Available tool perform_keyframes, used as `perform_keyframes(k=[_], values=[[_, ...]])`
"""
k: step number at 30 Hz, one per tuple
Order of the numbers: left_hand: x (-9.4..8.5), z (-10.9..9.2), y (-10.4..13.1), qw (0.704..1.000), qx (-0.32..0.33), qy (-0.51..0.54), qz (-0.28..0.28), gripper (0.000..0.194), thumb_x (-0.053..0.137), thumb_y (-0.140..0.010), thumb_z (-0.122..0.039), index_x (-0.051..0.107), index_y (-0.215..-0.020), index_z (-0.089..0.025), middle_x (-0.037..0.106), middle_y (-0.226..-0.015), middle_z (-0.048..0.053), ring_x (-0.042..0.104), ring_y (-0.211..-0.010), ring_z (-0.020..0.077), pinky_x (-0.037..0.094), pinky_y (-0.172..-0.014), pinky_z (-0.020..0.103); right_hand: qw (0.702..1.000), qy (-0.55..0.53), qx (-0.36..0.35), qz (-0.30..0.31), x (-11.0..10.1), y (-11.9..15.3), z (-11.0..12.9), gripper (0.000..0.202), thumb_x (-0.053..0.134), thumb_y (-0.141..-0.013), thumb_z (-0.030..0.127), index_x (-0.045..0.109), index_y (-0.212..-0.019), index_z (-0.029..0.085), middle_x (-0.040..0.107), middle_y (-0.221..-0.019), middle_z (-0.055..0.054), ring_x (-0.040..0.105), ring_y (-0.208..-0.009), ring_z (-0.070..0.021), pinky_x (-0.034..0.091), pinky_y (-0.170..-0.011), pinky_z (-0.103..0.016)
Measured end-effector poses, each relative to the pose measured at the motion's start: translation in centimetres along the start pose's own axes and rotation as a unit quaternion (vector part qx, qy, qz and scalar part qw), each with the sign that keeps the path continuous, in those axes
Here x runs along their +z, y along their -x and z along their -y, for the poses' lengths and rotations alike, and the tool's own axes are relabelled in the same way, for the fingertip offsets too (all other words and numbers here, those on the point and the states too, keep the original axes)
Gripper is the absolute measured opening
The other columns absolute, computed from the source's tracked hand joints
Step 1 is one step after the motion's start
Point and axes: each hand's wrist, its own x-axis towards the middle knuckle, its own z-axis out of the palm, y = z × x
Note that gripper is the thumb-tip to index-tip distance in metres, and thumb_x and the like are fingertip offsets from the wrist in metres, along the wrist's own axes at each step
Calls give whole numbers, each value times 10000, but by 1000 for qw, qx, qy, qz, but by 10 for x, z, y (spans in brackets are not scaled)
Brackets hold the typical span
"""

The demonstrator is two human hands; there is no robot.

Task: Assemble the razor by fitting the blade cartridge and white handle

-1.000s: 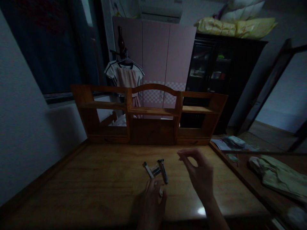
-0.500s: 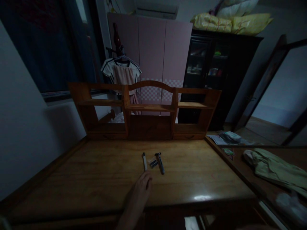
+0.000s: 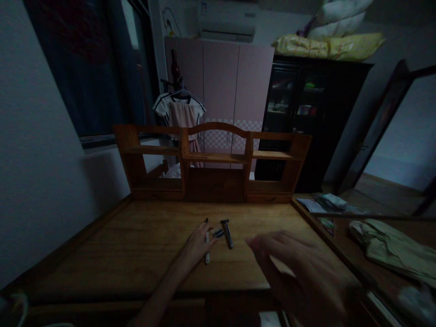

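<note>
My left hand (image 3: 199,240) reaches over the wooden desktop (image 3: 153,227), thumb and fingers apart. It lies across a slim pale tool (image 3: 207,259) with a dark tip, hiding its middle. Just beyond the fingertips is a small clear packet (image 3: 218,233) with dark pieces inside; whether they touch it I cannot tell. To the packet's right lies a razor (image 3: 228,234) with a dark head and grey handle, apart from both hands. My right hand (image 3: 296,268) is smeared by motion above the desk's front right, nearest to the razor. Nothing shows in it.
A wooden shelf unit (image 3: 214,158) stands along the desk's back edge. A raised rim (image 3: 316,231) borders the right side. Beyond it are papers (image 3: 311,205), a yellowish garment (image 3: 384,240) and a plastic bag (image 3: 418,299). A wall (image 3: 68,190) is on the left.
My left hand has moved forward over the pale tool, and its fingers have spread toward the packet. My right hand has come into view from the lower right. The camera view has shifted slightly.
</note>
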Motion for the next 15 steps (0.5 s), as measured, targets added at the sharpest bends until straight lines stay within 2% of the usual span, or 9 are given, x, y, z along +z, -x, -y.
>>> perform_keyframes(k=[2,4,8,11,13,15], values=[[10,4,-12,999,21,-22,11,399,642,-716,-309,583,-1099,-217,572,-1134,89,492,-1084,252,373,-930,357,996,63,3,63,27,-28,-29,198,470,-890,345,645,-887,254,679,-721,-18,630,-630,-142,457,-611,-254],[18,10,-22,998,34,-43,30,421,660,-691,-309,595,-1095,-210,576,-1101,92,478,-1079,264,365,-931,370,983,127,56,124,58,-38,-67,246,479,-891,391,634,-828,211,661,-661,-19,598,-557,-129,381,-534,-226],[22,26,-34,994,32,-52,92,266,650,-667,-248,660,-927,-192,589,-977,73,499,-996,251,393,-865,341,937,192,152,250,115,-17,-133,407,493,-850,515,634,-663,182,650,-601,-55,601,-573,-153,318,-518,-231],[18,39,-45,995,43,-25,92,351,652,-660,-247,643,-1010,-215,586,-1029,58,490,-1029,240,381,-894,333,918,192,147,313,146,0,-156,451,457,-850,535,665,-680,172,675,-676,-92,617,-632,-180,335,-544,-243],[16,45,-58,998,39,-5,55,343,621,-706,-285,629,-1040,-207,585,-1050,60,488,-1051,234,373,-919,343,909,203,134,338,163,1,-161,462,432,-858,516,678,-686,165,685,-703,-109,625,-655,-198,353,-563,-253],[16,48,-76,999,33,17,6,246,549,-774,-289,639,-981,-192,596,-1018,60,510,-1032,219,378,-922,345,898,214,124,364,177,-4,-166,436,442,-848,489,690,-701,162,695,-731,-120,635,-675,-216,371,-582,-261]])
